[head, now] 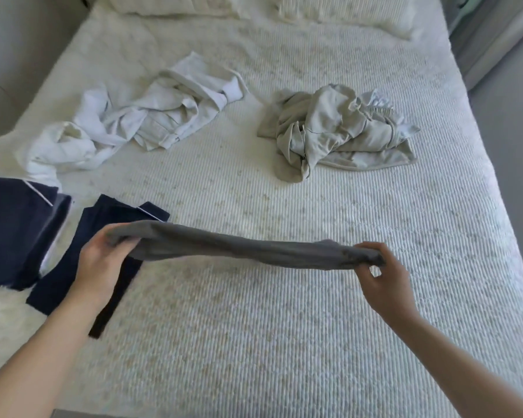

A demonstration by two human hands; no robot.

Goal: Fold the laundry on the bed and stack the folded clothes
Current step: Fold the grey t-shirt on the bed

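navy folded clothes point(18, 227) on bed point(284, 342), left edge | left hand point(103, 263) fingers clamped on grey garment point(239, 248) end | garment stretched above bed | right hand point(381, 276) pinches other end | beige pile point(335, 131) further back

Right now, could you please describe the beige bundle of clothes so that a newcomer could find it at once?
Start from the white bed and look past the hands towards its far right half. The beige bundle lies crumpled there, alone. Unlike the paler white heap to its left, it is tan-coloured.
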